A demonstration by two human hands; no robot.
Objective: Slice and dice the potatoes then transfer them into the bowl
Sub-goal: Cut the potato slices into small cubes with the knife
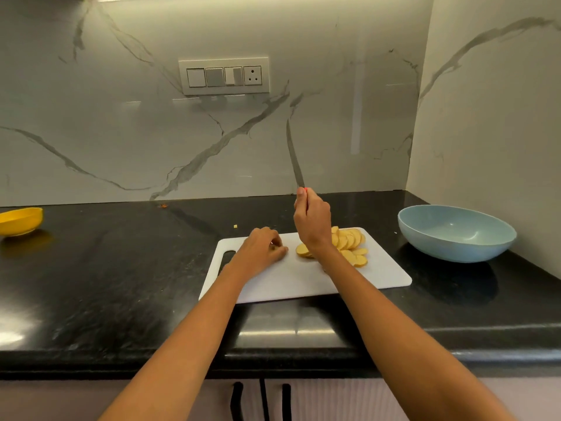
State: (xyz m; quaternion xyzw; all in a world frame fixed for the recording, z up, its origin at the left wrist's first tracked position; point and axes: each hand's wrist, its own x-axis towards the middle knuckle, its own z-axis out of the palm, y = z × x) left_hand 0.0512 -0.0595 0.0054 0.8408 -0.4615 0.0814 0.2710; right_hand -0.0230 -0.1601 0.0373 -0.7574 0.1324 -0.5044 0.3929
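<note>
The right hand (pixel 312 221) grips a knife (pixel 295 156), blade raised above the cutting board (pixel 303 278). The left hand (pixel 264 249) rests curled on the board beside potato slices (pixel 349 241); whether it holds anything is unclear.

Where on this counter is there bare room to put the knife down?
Bare black counter lies between the yellow bowl and white cutting board. The board's front edge is bare too. Potato slices crowd its far right.

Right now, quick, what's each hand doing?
Left hand: fingers curled, resting on the cutting board; whether it holds anything cannot be told.
Right hand: grips the knife, blade pointing up.
</note>
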